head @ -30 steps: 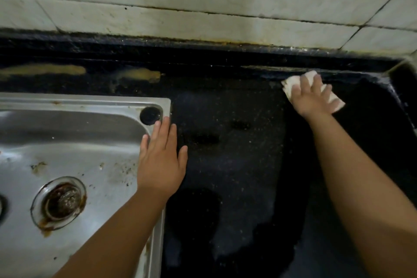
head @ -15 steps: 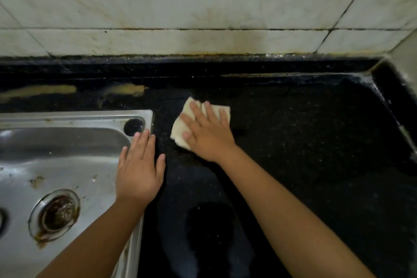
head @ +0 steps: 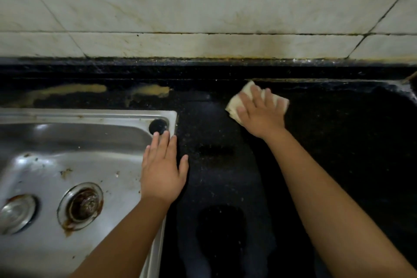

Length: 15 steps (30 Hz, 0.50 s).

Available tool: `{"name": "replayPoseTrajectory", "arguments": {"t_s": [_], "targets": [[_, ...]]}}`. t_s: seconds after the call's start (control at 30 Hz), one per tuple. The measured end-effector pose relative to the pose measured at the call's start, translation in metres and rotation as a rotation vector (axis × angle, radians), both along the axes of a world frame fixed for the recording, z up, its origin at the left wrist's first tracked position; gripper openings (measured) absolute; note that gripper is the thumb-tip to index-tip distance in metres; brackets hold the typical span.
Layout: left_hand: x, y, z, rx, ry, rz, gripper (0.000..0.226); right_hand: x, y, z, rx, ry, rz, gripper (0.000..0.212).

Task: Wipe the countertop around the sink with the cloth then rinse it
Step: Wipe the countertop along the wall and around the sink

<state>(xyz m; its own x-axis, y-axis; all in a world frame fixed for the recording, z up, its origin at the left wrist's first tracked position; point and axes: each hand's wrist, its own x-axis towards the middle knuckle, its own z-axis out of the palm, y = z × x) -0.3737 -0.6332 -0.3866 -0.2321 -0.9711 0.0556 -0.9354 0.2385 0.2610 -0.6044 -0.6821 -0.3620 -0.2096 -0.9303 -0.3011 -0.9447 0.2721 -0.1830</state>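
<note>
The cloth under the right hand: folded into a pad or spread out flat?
Folded. The cloth shows as a small thick pad with stacked edges at its left corner, pressed on the countertop by the flat right hand.

No legible text, labels, brands or nos. anywhere; none on sink, countertop, wall tiles

Folded cream cloth flat on black countertop, right of steel sink
</note>
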Motion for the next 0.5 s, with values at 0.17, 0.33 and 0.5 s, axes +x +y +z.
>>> {"name": "replayPoseTrajectory", "arguments": {"t_s": [0.17,0.33,0.5], "targets": [[0.001,0.002,0.001,-0.032,0.066,0.023,0.067,0.072,-0.031,-0.003,-0.028,-0.007,0.318,0.050],[0.003,0.005,0.006,-0.006,0.181,0.013,0.055,0.084,0.020,0.003,0.066,-0.009,0.645,0.049],[0.002,0.008,0.013,0.054,0.205,0.011,0.057,0.078,0.103,-0.003,-0.032,-0.011,0.822,0.047]]}}
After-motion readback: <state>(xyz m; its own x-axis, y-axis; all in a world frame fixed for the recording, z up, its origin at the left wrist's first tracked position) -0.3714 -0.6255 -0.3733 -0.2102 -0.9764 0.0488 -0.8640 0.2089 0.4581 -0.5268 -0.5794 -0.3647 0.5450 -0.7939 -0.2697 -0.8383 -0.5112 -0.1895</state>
